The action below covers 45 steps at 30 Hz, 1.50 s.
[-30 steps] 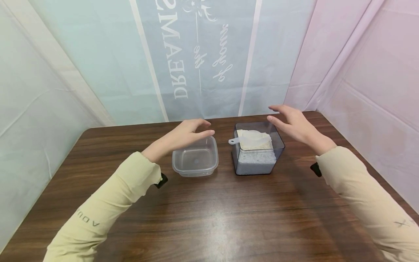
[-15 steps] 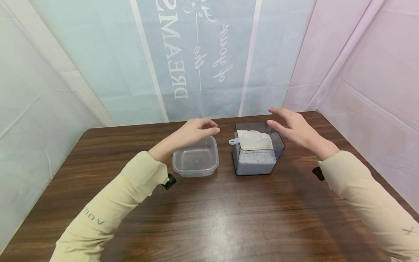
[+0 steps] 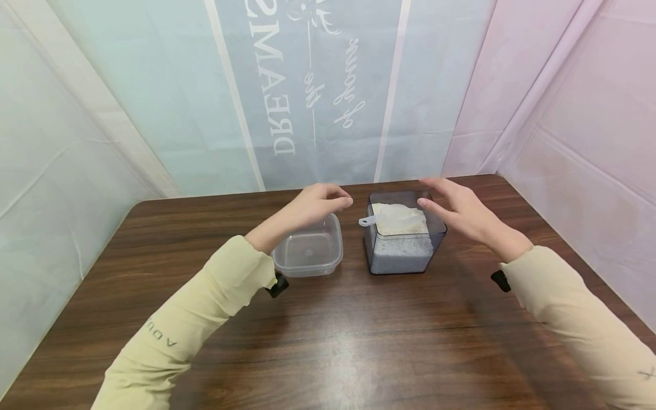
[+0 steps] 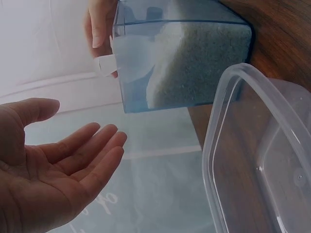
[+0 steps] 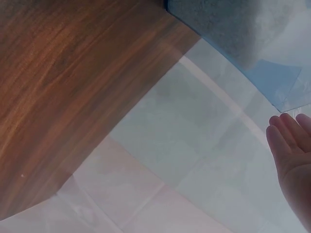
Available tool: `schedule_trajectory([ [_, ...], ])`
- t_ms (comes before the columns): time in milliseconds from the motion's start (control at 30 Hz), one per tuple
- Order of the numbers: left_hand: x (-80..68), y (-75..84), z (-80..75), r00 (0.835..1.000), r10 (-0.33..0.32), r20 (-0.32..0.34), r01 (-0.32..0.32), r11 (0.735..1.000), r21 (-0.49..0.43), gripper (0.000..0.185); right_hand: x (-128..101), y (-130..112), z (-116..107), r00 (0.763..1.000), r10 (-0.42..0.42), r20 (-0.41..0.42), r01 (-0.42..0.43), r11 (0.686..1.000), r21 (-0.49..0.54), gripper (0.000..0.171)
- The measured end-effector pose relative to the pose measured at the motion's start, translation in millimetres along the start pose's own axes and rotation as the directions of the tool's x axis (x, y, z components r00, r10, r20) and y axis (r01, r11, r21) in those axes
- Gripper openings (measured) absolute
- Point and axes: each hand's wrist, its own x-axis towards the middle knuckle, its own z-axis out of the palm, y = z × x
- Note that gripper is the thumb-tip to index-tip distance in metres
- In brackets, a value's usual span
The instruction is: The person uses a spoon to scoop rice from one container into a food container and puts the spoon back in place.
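A clear, empty plastic tub (image 3: 307, 250) (image 4: 262, 160) stands on the brown table (image 3: 328, 336). To its right is a tinted square box (image 3: 404, 239) (image 4: 180, 58) part full of white powder, with a white scoop (image 3: 392, 215) lying in it. My left hand (image 3: 318, 205) (image 4: 58, 165) hovers over the tub's far rim, fingers relaxed, holding nothing. Over the box's right far corner hovers my right hand (image 3: 456, 208) (image 5: 294, 155), fingers straight, also holding nothing. Neither hand touches a container.
Pale plastic sheets (image 3: 318, 91) hang close behind the table and along both sides. The table's near half (image 3: 348, 353) holds only my two sleeves (image 3: 195, 319).
Both hands have drifted inward and down a little: the left moved right over the tub's far edge, the right lowered toward the powder box. The containers have not moved.
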Motion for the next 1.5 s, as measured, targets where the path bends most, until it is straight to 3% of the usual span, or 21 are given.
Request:
schedule_trajectory([
  [500,10.5,9.8,14.4,0.998,-0.065,0.025,0.066,0.997,-0.038,0.026,-6.2,1.9,7.5,1.000,-0.009,0.028,0.010,1.000,-0.011,0.058],
  [800,14.7,12.8,19.3,0.996,-0.070,0.050,0.073,0.996,-0.058,0.026,-9.1,3.2,12.2,0.998,-0.048,0.042,0.049,0.999,-0.015,0.065],
  [1500,21.0,23.1,24.5,0.986,-0.132,0.105,0.140,0.988,-0.071,0.025,-11.6,1.2,14.6,0.987,-0.029,0.159,0.031,0.999,-0.013,0.092],
])
